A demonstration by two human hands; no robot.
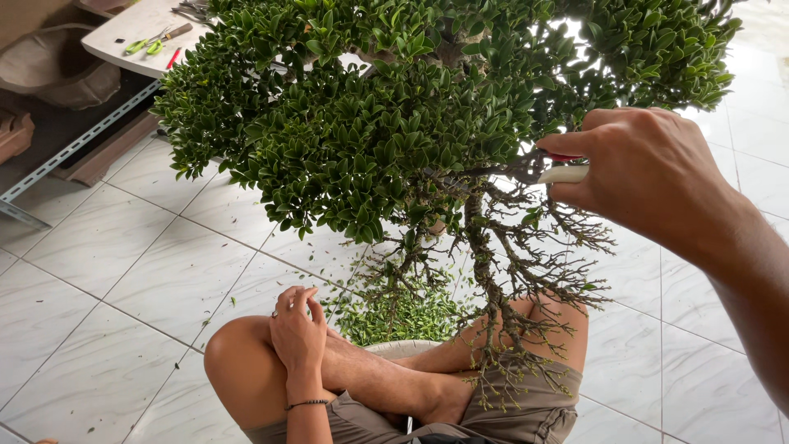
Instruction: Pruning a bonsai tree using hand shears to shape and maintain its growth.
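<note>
A dense green bonsai tree (394, 115) fills the upper middle, with bare twiggy branches (509, 271) hanging below its foliage. My right hand (649, 173) is closed around pruning shears (538, 168) with a white and red handle, the blades reaching into the branches under the leaves. Resting on my bare left knee, my left hand (297, 329) holds nothing, its fingers loosely curled, a dark bracelet on the wrist. I sit cross-legged in khaki shorts. A pale pot rim (403, 347) shows between my legs.
Cut green leaves (394, 316) lie scattered on the white tiled floor (123, 271) by the pot. A white table (131, 33) at top left carries green-handled tools and a red pen. A metal rail (74, 148) and a grey sack lie beneath it.
</note>
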